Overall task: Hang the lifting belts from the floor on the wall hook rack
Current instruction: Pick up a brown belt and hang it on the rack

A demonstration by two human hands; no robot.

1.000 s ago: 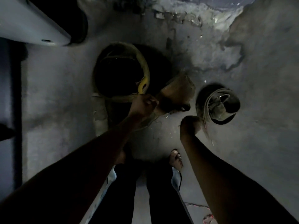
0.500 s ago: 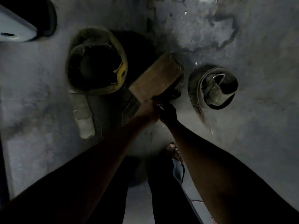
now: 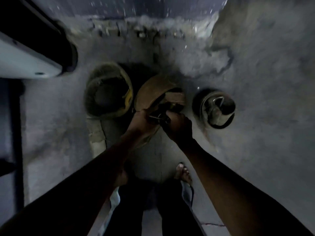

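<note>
A rough grey concrete floor (image 3: 255,150), stained and dimly lit, fills the view, seen from straight above by a standing person. Nearest the camera are dark trouser legs and a bare foot in a pale sandal (image 3: 183,172) planted on the floor. Both forearms reach forward and meet in the middle of the view.

The left hand (image 3: 142,120) is curled round the lower edge of a wide, worn brown leather lifting belt (image 3: 151,92), which is lifted off the floor and bowed into an arch above the hands. The right hand (image 3: 178,127) sits close against the left, almost touching it, its fingers curled in on the same belt's strap end by a small metal buckle (image 3: 159,116). Blur and shadow hide exactly how the fingertips lie there.

Just left of the held belt, a coiled olive belt with yellow trim (image 3: 109,92) stands on edge on the floor as a round loop, with a pale strap end trailing towards the person. To the right, apart from the hands, a smaller grey coiled belt with a metal ring (image 3: 216,109) also rests on the floor.

At the upper left a pale padded bench edge (image 3: 25,60) juts in over a dark frame. Farthest off, the floor meets a wall base of crumbling, flaking plaster (image 3: 153,29).
</note>
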